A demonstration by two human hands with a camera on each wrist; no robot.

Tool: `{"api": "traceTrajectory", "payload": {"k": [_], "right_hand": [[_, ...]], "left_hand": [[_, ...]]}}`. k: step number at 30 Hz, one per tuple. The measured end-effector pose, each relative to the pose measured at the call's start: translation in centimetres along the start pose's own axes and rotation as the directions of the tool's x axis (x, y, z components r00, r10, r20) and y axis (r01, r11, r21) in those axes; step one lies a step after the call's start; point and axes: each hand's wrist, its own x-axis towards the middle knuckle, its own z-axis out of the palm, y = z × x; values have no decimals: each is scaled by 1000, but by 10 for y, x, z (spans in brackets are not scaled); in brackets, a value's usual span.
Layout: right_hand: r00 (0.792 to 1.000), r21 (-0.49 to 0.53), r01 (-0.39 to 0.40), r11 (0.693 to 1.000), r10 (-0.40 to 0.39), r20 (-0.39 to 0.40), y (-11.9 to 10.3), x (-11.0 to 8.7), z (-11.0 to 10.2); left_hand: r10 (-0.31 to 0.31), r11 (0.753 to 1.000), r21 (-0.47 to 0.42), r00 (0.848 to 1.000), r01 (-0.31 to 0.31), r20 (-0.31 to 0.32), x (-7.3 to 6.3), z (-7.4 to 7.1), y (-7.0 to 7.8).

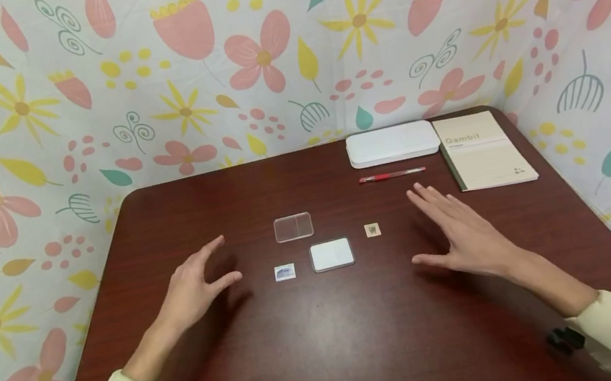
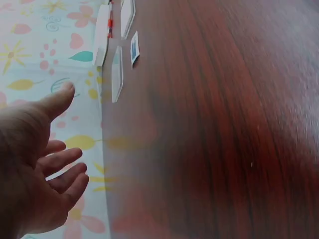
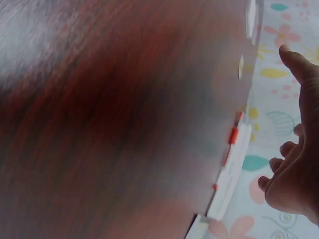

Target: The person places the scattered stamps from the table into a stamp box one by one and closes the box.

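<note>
My left hand (image 1: 192, 288) hovers over the left part of the table, thumb and fingers spread apart, holding nothing. On the other side my right hand (image 1: 465, 235) is also spread and holds nothing. Between them lie a clear plastic lid or case half (image 1: 285, 229) and a clear-rimmed case with a white insert (image 1: 332, 255). A small blue-and-white stamp (image 1: 285, 272) lies left of the white insert, on the side of my left hand. The small beige stamp (image 1: 372, 230) with a dark picture is nearer my right hand. Neither hand touches any of these.
Along the back right of the dark wooden table (image 1: 332, 359) lie a white flat box (image 1: 392, 143), a red pen (image 1: 392, 175) in front of it, and a beige notebook (image 1: 485, 149) marked "Gambit". A flowered cloth (image 1: 269, 109) hangs behind the table and at its sides.
</note>
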Motion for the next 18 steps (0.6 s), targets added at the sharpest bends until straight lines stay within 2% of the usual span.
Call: {"api": "traceTrajectory", "payload": {"k": [4,9,13,16,18], "right_hand": [[999,50,30,998,-29,-18,-4,9,9],[1000,103,29,994,-28,-12,-10,20,19],[1000,154,15,988,-15,0,-16,26,26],[1000,195,3,981,-4,4,-21,29,32],[1000,220,6,975,-5,-7,-24,32,35]], "left_hand": [[-61,984,-171,998,57,-20,5,3,-1],[-136,932,-338,991,128,-1,13,8,-1],[-194,890,-414,980,193,40,16,12,0],[-241,857,-451,967,251,80,17,13,2],[-272,826,-483,956,290,110,18,15,2]]}}
